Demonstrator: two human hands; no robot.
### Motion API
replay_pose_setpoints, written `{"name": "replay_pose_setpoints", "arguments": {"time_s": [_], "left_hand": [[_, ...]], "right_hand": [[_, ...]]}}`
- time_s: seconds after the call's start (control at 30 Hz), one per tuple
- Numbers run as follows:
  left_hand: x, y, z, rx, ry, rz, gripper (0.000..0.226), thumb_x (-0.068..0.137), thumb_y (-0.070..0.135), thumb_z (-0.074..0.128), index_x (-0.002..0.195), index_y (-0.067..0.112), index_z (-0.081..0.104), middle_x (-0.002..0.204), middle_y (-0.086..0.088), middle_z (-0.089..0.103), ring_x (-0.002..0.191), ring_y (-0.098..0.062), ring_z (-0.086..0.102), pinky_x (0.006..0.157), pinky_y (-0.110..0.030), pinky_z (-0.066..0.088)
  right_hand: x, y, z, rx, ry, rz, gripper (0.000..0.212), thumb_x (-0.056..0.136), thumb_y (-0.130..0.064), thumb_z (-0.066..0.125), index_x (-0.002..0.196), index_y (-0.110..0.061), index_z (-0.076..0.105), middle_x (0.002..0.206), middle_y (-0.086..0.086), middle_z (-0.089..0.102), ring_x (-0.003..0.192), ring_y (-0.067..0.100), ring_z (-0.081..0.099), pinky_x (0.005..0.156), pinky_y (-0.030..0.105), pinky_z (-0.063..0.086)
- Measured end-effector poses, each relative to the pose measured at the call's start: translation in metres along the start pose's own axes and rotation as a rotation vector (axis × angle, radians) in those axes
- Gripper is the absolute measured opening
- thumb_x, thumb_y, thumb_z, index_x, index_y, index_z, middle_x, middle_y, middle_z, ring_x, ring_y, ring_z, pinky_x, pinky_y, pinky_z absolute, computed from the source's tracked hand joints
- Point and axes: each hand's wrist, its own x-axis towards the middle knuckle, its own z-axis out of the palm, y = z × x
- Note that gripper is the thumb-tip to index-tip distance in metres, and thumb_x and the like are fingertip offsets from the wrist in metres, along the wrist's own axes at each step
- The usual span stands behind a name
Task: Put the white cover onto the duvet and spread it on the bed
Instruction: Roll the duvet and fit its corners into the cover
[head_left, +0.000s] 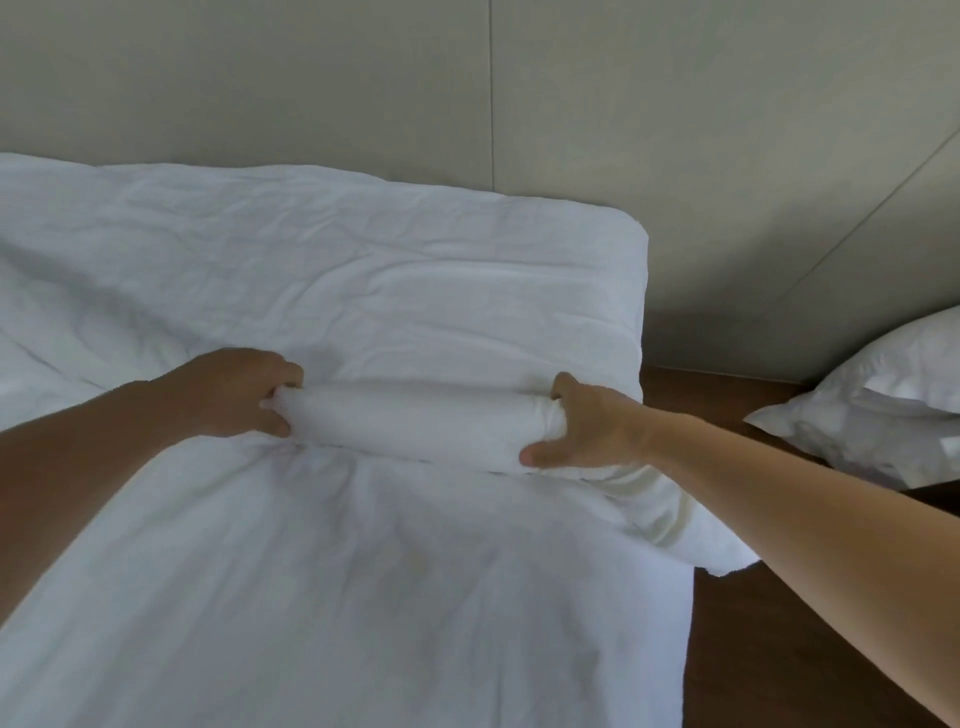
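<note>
both hands down on the bed (670, 597) now, and they're working one thing: a tight white roll (415, 423) of bedding lying crossways near the bed's right edge. left hand (236, 392) is wrapped round the near-left end of the roll, fingers curled over the top, thumb tucked under. right hand (582, 434) has the other end, thumb along the front, fingers hooked behind. the hands sit well apart, one at each end, which looks like the way to keep the roll even so it doesn't skew.

looks like the roll-up trick to me, duvet and white cover (322, 291) rolled together so the cover can be flipped over. which layer is duvet and which is cover, i can't tell, it's all white. the rest lies flat and creased toward the wall (727, 130), more of it drapes toward us, and a loose corner (727, 551) hangs off the right side over the dark floor (779, 649). a pillow (883, 400) waits off to the right, out of the way.
</note>
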Motion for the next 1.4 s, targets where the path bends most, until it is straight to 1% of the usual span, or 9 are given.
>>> {"name": "replay_pose_setpoints", "arguments": {"time_s": [0.13, 0.3, 0.43, 0.57, 0.67, 0.8, 1.07, 1.23, 1.4], "left_hand": [[0.011, 0.01, 0.005, 0.188, -0.069, 0.042, 0.056, 0.073, 0.071, 0.072, 0.106, 0.033, 0.048, 0.096, 0.01, 0.044, 0.092, -0.016, 0.055, 0.07, -0.032, 0.042], [-0.045, 0.016, 0.053, -0.029, 0.451, 0.013, 0.05, 0.071, 0.057, 0.07, 0.093, 0.019, 0.046, 0.073, -0.003, 0.06, 0.057, -0.029, 0.061, 0.047, -0.036, 0.049], [-0.065, 0.035, 0.062, -0.491, 0.263, -0.365, 0.069, 0.057, 0.033, 0.094, 0.109, 0.025, 0.049, 0.094, 0.006, 0.063, 0.079, -0.018, 0.062, 0.067, -0.037, 0.053], [-0.082, 0.007, 0.04, -0.912, -0.076, -0.329, 0.072, 0.057, 0.028, 0.089, 0.115, 0.047, 0.052, 0.104, 0.003, 0.057, 0.094, -0.018, 0.06, 0.077, -0.027, 0.052], [-0.079, -0.004, 0.03, -0.536, -0.141, -0.232, 0.065, 0.062, 0.039, 0.095, 0.116, 0.042, 0.058, 0.093, 0.009, 0.059, 0.086, -0.013, 0.06, 0.069, -0.025, 0.043], [-0.057, 0.003, 0.042, 0.15, -0.012, -0.103, 0.062, 0.058, 0.076, 0.077, 0.106, 0.043, 0.054, 0.102, 0.008, 0.051, 0.106, -0.019, 0.052, 0.083, -0.035, 0.04], [-0.117, 0.021, 0.113, 0.026, 0.472, -0.153, 0.062, 0.061, 0.068, 0.071, 0.088, 0.013, 0.062, 0.066, -0.006, 0.058, 0.053, -0.029, 0.058, 0.045, -0.036, 0.049], [-0.135, 0.038, 0.086, -0.415, 0.248, -0.391, 0.079, 0.056, 0.051, 0.093, 0.117, 0.025, 0.049, 0.098, 0.006, 0.059, 0.087, -0.02, 0.062, 0.071, -0.033, 0.048], [-0.159, 0.027, 0.07, -0.698, -0.05, -0.461, 0.107, 0.058, 0.076, 0.069, 0.154, 0.045, 0.034, 0.151, 0.007, 0.045, 0.134, -0.015, 0.045, 0.112, -0.032, 0.037]], "right_hand": [[-0.015, 0.007, 0.032, -0.198, 0.227, -0.093, 0.072, 0.079, -0.081, 0.056, 0.127, -0.03, 0.04, 0.095, -0.01, 0.06, 0.092, 0.023, 0.062, 0.077, 0.038, 0.049], [-0.036, 0.007, 0.066, -0.362, 0.485, -0.249, 0.06, 0.081, -0.077, 0.04, 0.11, -0.025, 0.042, 0.086, -0.008, 0.064, 0.071, 0.022, 0.065, 0.059, 0.038, 0.055], [-0.049, -0.01, 0.057, -0.362, 0.316, -0.177, 0.082, 0.079, -0.092, 0.026, 0.126, -0.025, 0.033, 0.097, -0.006, 0.063, 0.083, 0.022, 0.065, 0.07, 0.037, 0.051], [-0.051, -0.023, 0.032, -0.273, -0.004, -0.093, 0.087, 0.082, -0.09, 0.013, 0.138, -0.028, 0.036, 0.103, -0.002, 0.066, 0.102, 0.028, 0.062, 0.093, 0.044, 0.046], [-0.043, -0.037, 0.026, -0.384, -0.069, -0.074, 0.087, 0.084, -0.09, 0.032, 0.149, -0.032, 0.038, 0.135, -0.002, 0.059, 0.129, 0.027, 0.052, 0.108, 0.041, 0.039], [-0.032, -0.038, 0.038, -0.285, -0.056, -0.089, 0.078, 0.077, -0.088, 0.051, 0.125, -0.027, 0.05, 0.118, -0.003, 0.059, 0.109, 0.022, 0.057, 0.098, 0.042, 0.048], [-0.077, -0.04, 0.104, -0.369, 0.376, -0.244, 0.057, 0.088, -0.079, 0.047, 0.11, -0.026, 0.042, 0.098, -0.004, 0.067, 0.084, 0.025, 0.068, 0.068, 0.037, 0.05], [-0.09, -0.048, 0.104, -0.4, 0.404, -0.216, 0.06, 0.089, -0.079, 0.043, 0.117, -0.026, 0.042, 0.101, -0.003, 0.066, 0.087, 0.023, 0.068, 0.07, 0.036, 0.053], [-0.113, -0.058, 0.123, -0.398, 0.399, -0.258, 0.06, 0.09, -0.076, 0.019, 0.114, -0.025, 0.039, 0.101, -0.001, 0.059, 0.088, 0.026, 0.062, 0.075, 0.039, 0.048]]}}
